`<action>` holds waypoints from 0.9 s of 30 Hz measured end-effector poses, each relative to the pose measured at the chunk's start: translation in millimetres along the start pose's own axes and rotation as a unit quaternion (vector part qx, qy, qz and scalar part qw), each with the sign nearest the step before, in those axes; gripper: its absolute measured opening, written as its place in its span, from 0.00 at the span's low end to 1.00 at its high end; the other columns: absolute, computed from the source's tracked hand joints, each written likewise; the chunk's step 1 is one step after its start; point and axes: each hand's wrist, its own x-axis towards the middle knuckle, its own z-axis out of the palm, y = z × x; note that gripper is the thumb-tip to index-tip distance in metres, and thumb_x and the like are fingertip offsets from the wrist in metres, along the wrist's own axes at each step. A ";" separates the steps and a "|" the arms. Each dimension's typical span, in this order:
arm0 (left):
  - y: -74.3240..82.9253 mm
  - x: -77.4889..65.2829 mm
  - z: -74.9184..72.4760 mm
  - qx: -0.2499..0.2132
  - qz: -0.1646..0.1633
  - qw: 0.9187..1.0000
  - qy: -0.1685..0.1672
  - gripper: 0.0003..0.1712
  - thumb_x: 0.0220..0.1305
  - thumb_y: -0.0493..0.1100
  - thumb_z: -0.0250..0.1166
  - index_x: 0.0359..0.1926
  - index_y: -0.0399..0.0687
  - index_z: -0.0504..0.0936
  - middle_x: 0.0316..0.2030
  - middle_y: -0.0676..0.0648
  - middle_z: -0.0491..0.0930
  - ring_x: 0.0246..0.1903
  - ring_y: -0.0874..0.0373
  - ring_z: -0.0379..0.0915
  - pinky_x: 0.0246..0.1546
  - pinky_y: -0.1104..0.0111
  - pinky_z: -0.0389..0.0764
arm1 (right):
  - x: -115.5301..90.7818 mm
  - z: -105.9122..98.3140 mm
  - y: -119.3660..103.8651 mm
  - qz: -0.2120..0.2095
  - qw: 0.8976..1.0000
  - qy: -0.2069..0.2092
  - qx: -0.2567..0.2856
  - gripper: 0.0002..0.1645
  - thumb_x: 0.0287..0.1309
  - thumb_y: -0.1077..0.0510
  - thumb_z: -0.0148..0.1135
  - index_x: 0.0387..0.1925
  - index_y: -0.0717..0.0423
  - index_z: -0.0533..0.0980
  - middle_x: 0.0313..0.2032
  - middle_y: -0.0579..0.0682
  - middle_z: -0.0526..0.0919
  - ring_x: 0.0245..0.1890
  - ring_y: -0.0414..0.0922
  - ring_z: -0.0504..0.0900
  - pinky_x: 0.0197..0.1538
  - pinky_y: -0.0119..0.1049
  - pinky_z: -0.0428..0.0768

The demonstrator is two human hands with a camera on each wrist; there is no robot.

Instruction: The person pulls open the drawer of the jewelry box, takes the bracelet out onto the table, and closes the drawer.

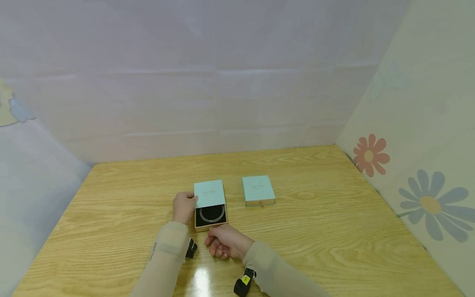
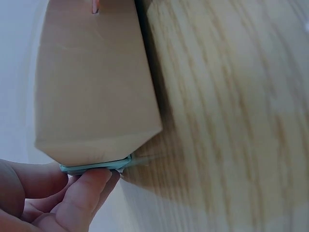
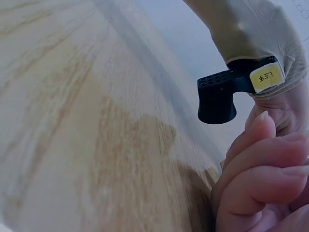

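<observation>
The open box (image 1: 210, 203) is located on the table (image 1: 319, 222), right of the left hand (image 1: 184, 208) and ahead of the right hand (image 1: 227, 241), its long axis running fore and aft, with the drawer (image 1: 202, 228) drawn partway out of the sleeve (image 1: 209, 193) toward the person. The sleeve's left edge is gripped between the thumb and fingers of the left hand; the right hand, its fingers curled, is positioned at the drawer front, and whether the ribbon (image 2: 95, 6) is pinched cannot be told. Two boxes are counted, the closed box (image 1: 258, 190) being set apart to the right, and one bangle (image 1: 212, 221) is visible.
</observation>
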 end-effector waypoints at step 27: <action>-3.3 2.3 -0.2 0.001 -0.001 1.000 -0.003 0.18 0.70 0.32 0.55 0.54 0.20 0.75 0.54 0.26 0.74 0.53 0.36 0.71 0.52 0.50 0.75 | -11.5 4.0 -13.7 -0.097 0.993 0.039 -0.049 0.16 0.66 0.62 0.51 0.27 0.70 0.77 0.10 0.47 0.74 0.06 0.34 0.65 0.10 0.24 0.62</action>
